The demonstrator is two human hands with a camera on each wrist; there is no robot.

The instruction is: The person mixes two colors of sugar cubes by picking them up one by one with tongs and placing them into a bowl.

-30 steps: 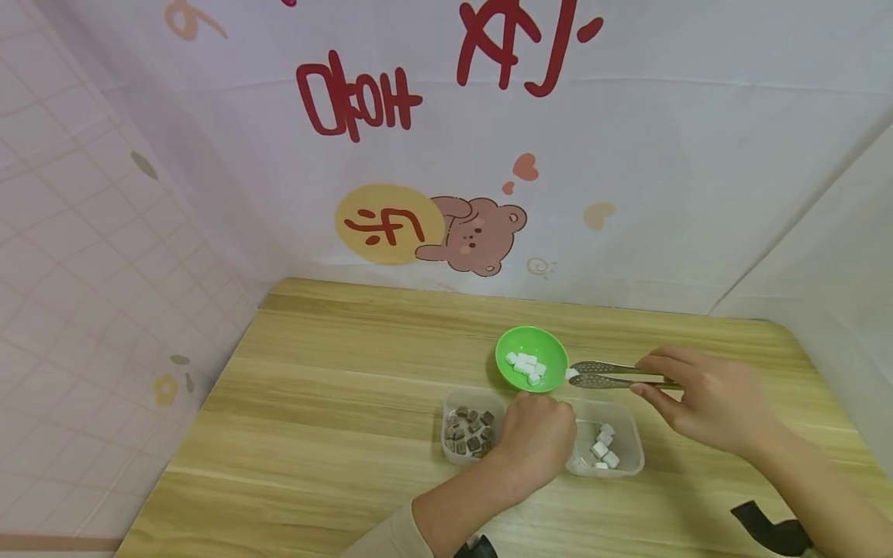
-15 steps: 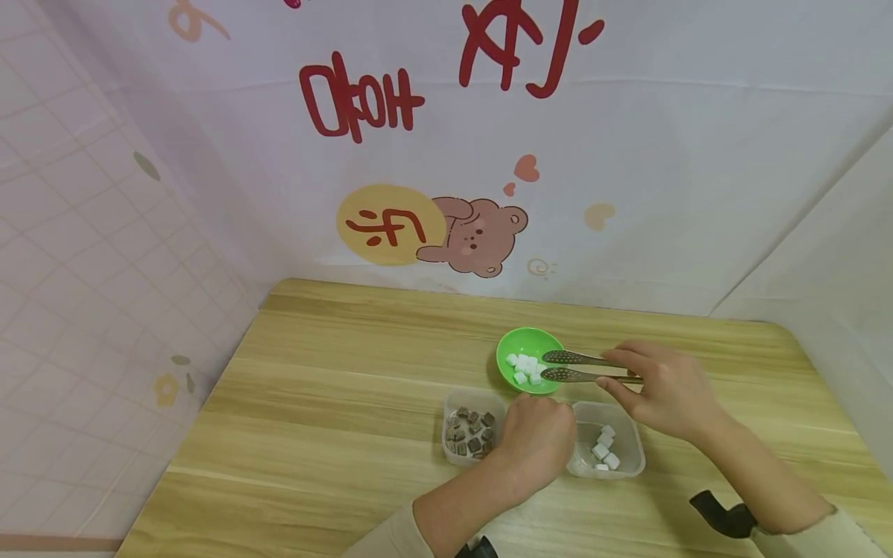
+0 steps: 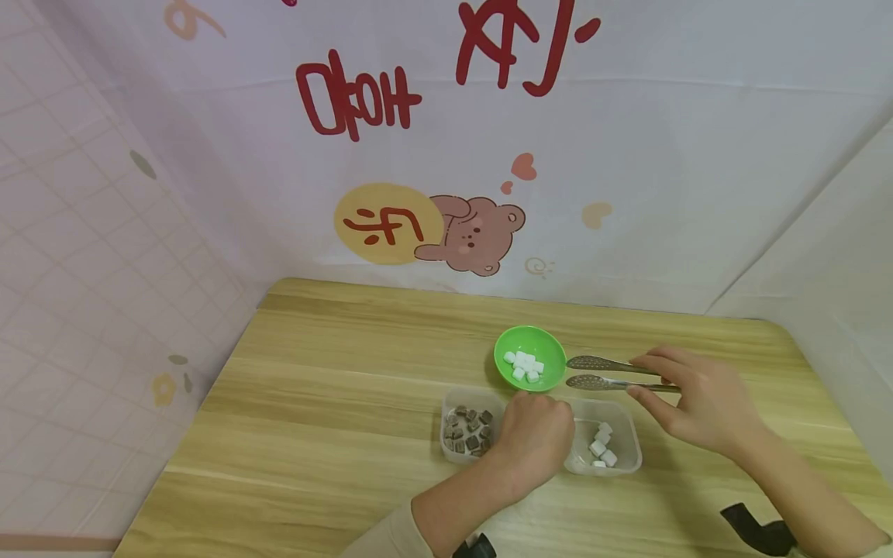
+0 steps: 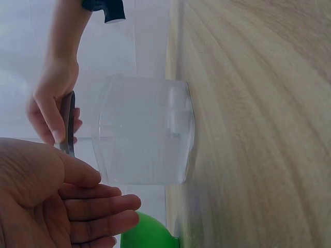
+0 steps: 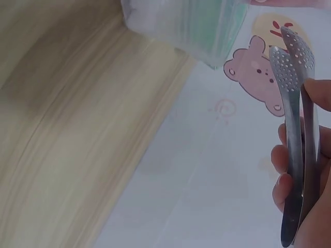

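Observation:
My right hand [image 3: 705,399] grips a pair of metal tongs [image 5: 293,124] between thumb and fingers. Their perforated tips stand apart with nothing between them, just right of a green bowl [image 3: 526,338]. White cubes [image 3: 525,364] lie together in that bowl. My left hand [image 3: 536,434] is between two clear plastic containers, in front of the bowl. In the left wrist view its fingers [image 4: 103,225] are loosely bent and hold nothing, close by the right container [image 4: 134,134]. Several white cubes [image 3: 601,447] sit in that container.
The left container [image 3: 443,430] holds several brown cubes [image 3: 471,426], and my left wrist partly covers it. Everything stands on a wooden table [image 3: 335,403]. A printed white cloth [image 3: 642,155] hangs behind the table's back edge, with light walls at both sides.
The tongs carried a white cube left over the green bowl and let it go among the others. They have drawn back to the right with tips apart. My left hand has stayed put.

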